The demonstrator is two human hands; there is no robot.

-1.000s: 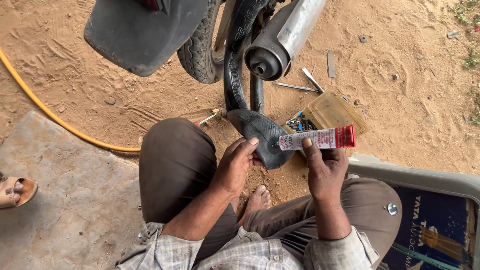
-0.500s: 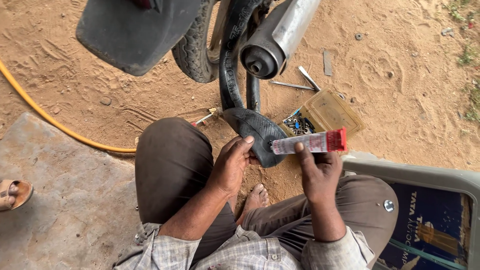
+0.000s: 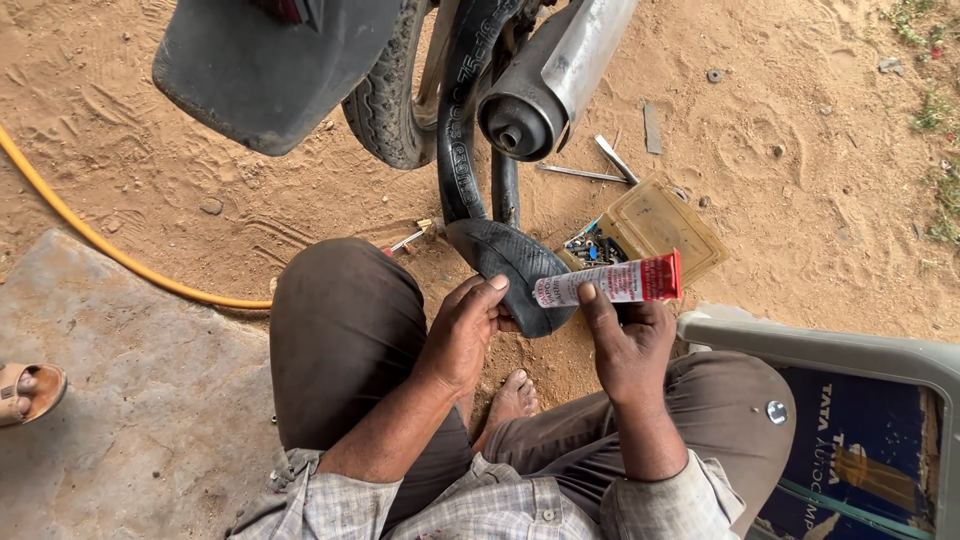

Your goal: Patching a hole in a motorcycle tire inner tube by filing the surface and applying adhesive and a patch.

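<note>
Tube (image 3: pixel 500 262) draped from wheel onto knee, pinned by left hand (image 3: pixel 462 330); right hand (image 3: pixel 625 345) clasping glue tube (image 3: pixel 610 285), nozzle over rubber. Best: squeeze gently, spread thin, keep sand off, tube held flat.

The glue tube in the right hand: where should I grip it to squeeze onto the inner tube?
Probably the white middle of the glue tube, coming from below as the right hand does now. It lies roughly level, red flat end pointing right, nozzle end over the black inner tube that the left hand steadies; pinching mid-body leaves the nozzle clear.
</note>
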